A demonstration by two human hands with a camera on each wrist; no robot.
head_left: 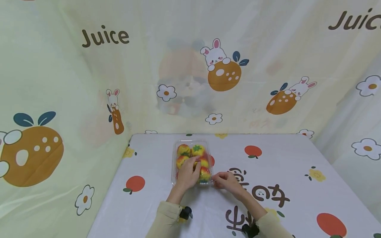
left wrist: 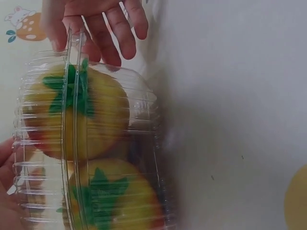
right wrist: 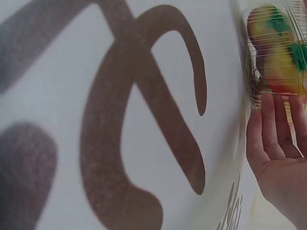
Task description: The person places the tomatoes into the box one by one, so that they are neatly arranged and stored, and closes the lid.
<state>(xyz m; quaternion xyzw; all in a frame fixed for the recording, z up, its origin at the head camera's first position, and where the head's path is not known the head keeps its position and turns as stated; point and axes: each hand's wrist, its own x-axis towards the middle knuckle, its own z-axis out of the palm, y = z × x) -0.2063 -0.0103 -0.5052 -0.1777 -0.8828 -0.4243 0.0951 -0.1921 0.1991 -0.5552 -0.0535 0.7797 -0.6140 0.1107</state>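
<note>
A clear plastic clamshell box (head_left: 174, 172) stands on the table with several red-and-yellow fruits (head_left: 198, 150) inside, their tops green and leafy. My left hand (head_left: 189, 172) rests over its lid, which partly covers the fruits. At the box's near right corner, my right hand (head_left: 224, 181) pinches the rim between thumb and forefinger. In the left wrist view the paired rim edges (left wrist: 72, 120) lie close together, and the right hand's other fingers (left wrist: 120, 33) spread loosely. The right wrist view shows the right hand (right wrist: 278, 153) against the box's end.
A white printed cloth (head_left: 154, 211) covers the table, with fruit pictures and dark lettering (head_left: 262, 193) to the right of the box. Pale cloth walls (head_left: 184, 26) with rabbit and orange prints enclose the back and sides.
</note>
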